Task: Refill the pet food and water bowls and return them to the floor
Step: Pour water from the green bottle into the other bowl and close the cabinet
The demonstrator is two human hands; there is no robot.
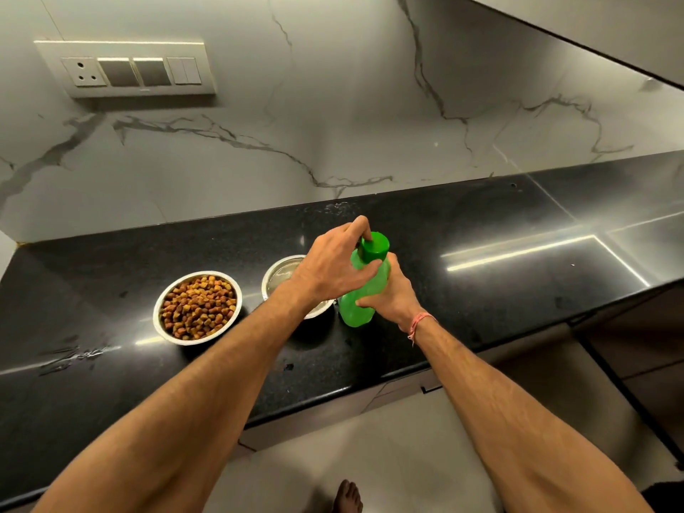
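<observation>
The glossy black speckled stone countertop (481,231) mirrors light strips. Two round shiny steel bowls (197,307) (278,275) sit on it beside a smooth green plastic bottle (361,290). The far white grey-veined marble wall (333,124) looks polished.

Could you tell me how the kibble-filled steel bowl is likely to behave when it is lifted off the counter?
The food bowl is heaped nearly to its rim, so tilting would probably spill kibble. Its shiny steel wall may feel slippery. Being wide and low, it seems unlikely to tip on the counter.
</observation>
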